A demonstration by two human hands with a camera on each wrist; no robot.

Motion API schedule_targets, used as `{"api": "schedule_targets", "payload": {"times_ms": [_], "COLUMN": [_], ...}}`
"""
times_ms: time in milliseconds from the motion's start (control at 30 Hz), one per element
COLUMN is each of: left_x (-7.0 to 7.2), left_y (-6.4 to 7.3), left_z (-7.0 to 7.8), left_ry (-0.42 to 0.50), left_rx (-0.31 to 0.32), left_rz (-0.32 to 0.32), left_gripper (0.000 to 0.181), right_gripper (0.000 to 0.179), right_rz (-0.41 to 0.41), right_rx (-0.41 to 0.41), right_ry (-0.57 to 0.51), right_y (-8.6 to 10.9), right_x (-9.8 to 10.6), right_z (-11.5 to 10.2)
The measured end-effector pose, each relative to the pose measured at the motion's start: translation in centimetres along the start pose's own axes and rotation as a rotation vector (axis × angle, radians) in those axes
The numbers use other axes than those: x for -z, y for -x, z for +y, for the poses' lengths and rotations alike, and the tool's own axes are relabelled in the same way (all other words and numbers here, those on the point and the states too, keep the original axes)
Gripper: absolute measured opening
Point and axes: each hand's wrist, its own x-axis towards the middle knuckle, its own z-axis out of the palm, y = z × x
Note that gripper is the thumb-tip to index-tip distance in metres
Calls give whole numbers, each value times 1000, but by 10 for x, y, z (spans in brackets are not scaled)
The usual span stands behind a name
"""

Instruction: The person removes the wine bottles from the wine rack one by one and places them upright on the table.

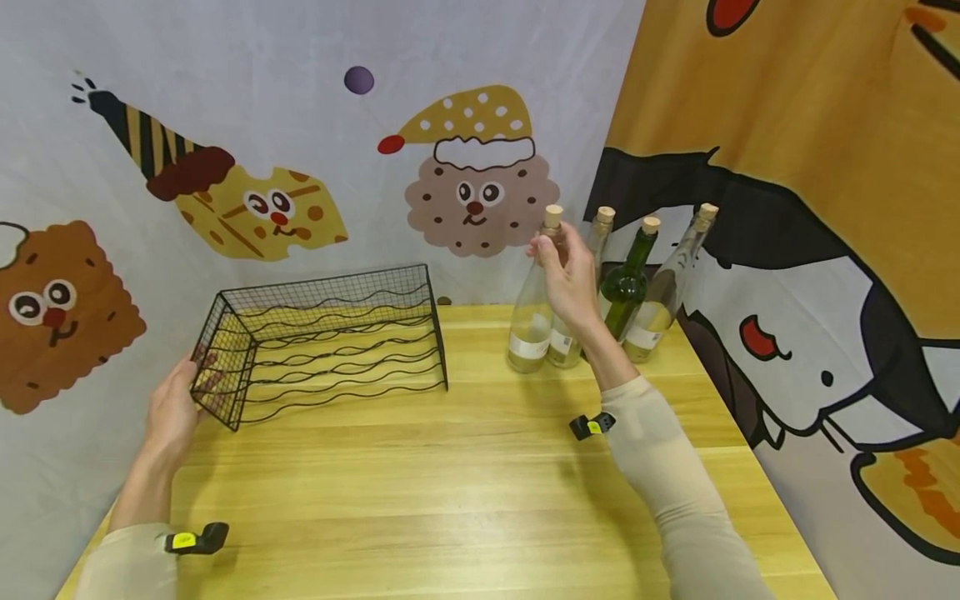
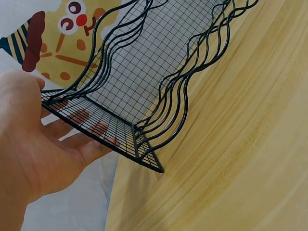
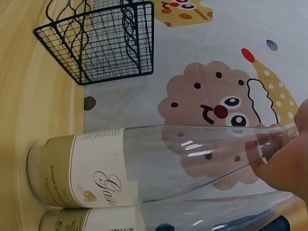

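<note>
A black wire rack (image 1: 330,291) with mesh walls and wavy rods stands on the left of the table. My left hand (image 1: 171,410) rests against its left end, the fingers extended along the outside of the mesh panel (image 2: 126,139). At the right, my right hand (image 1: 576,283) grips the neck of a clear glass bottle (image 3: 159,163) with a cork and a white-and-gold label. The bottle's base is on or close to the tabletop; I cannot tell which. Another clear bottle (image 1: 564,343) stands right beside it, partly hidden by the hand.
Behind the right forearm stand a green bottle (image 1: 626,287) and a further clear bottle (image 1: 649,321), both corked. The wooden table (image 1: 420,492) meets a cartoon-printed cloth (image 1: 300,50) along its back. At the right, the table edge runs beside another printed cloth (image 1: 757,108).
</note>
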Motion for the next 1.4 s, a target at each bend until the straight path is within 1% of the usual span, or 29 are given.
{"api": "schedule_targets", "payload": {"times_ms": [133,267,433,533,700,767,833,933,967,1033,1100,1200,1233,1267,1300,1367,1400], "left_x": [1,1,1,2,4,4,3,2,0,-4,-10,-22,-27,-31,-36,-48,-55], "left_y": [0,0,-2,-3,-3,-2,-1,0,1,2,4,9,10,11,12,13,14], "left_z": [-1,-2,0,1,2,2,3,4,5,9,14,27,32,38,43,54,59], "left_ry": [17,12,6,19,-14,-30,-31,-63,-83,-134,-167,-210,-222,-233,-250,-279,-288], "left_rx": [-1,-7,-16,-16,-9,-12,-11,-32,-46,-84,-134,-241,-296,-367,-437,-584,-657], "left_rz": [-10,-6,-12,-17,1,10,19,62,86,160,262,413,456,485,502,509,496], "left_gripper": [72,72,73,73,75,76,75,71,70,66,63,60,59,58,58,57,57], "right_gripper": [37,37,43,51,62,64,65,65,66,66,68,69,70,69,70,69,70], "right_rz": [-17,-25,-27,-32,-46,-40,-29,-2,5,19,21,6,-3,-16,-30,-63,-84], "right_rx": [9,26,39,27,10,29,66,150,181,244,311,404,433,460,488,531,551], "right_ry": [-30,-46,-60,-28,26,29,42,72,89,128,164,212,222,234,246,263,274], "right_y": [1,2,3,5,11,14,18,26,29,35,40,48,51,53,56,62,66], "right_x": [1,3,4,5,8,9,9,11,13,16,20,23,23,24,24,23,22], "right_z": [0,-1,0,-1,-3,-5,-7,-11,-12,-14,-16,-20,-21,-23,-24,-25,-26]}}
